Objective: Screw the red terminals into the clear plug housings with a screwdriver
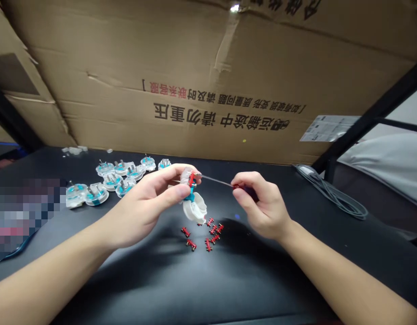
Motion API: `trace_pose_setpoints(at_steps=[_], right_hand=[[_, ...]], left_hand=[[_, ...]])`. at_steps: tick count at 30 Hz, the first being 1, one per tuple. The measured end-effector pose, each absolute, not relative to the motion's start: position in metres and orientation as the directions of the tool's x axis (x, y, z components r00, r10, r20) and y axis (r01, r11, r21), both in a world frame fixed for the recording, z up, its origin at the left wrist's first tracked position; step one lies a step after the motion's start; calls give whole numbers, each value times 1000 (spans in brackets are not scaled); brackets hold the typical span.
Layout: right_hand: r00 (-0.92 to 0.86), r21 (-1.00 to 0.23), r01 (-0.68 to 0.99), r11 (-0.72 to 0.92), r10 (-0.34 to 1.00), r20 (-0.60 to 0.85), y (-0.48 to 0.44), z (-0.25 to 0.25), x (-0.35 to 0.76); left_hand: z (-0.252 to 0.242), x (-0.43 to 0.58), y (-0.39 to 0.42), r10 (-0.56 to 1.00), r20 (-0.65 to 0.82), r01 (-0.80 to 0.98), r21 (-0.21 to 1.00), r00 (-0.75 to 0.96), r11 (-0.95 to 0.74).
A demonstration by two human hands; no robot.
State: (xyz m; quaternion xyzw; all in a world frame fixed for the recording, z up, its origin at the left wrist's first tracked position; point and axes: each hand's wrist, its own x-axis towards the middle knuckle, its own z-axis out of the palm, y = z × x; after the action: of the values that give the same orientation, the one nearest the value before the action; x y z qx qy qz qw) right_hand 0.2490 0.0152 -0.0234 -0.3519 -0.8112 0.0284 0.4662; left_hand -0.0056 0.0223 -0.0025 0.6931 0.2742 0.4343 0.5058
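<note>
My left hand (150, 198) is closed on a plug (194, 208) with a white cover, a blue inner part and clear plastic at its top. A small red part (192, 179) sits on the plug near my thumb. My right hand (262, 203) grips the dark red handle of a screwdriver (215, 180). Its thin metal shaft points left, and the tip meets the plug by the red part; whether it touches a screw is too small to tell. Below the hands several loose red parts (213, 230) with metal ends lie on the black table (181, 289).
Several clear and blue plugs (112, 181) stand prongs up at the left back. Small clear pieces (75, 150) lie behind them. A coiled grey cable (333, 192) rests at the right. A large cardboard sheet (181, 58) rises behind the table, with a black frame bar (374, 113) at right.
</note>
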Motion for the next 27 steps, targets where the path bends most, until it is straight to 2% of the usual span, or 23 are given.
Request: trace_pose_setpoints(at_steps=[4,9,13,18,22,27], right_hand=[[-339,-307,567,765,555,759,17,-21,252],[-275,-258,589,765,491,827,16,-15,258],[-260,-377,589,714,610,749,13,-11,259],[-185,-584,488,649,730,658,10,-9,258],[-176,-633,481,606,774,608,9,-7,258],[-165,-625,461,630,753,637,7,-4,260]], left_hand=[[0,-7,24,816,330,-24,932,476,-362],[2,-8,25,799,363,150,863,479,-482],[0,-6,23,777,409,206,808,479,-552],[-1,-4,23,781,421,165,824,462,-542],[-1,-5,23,779,439,185,807,449,-561],[-5,-5,22,764,443,209,785,469,-584]])
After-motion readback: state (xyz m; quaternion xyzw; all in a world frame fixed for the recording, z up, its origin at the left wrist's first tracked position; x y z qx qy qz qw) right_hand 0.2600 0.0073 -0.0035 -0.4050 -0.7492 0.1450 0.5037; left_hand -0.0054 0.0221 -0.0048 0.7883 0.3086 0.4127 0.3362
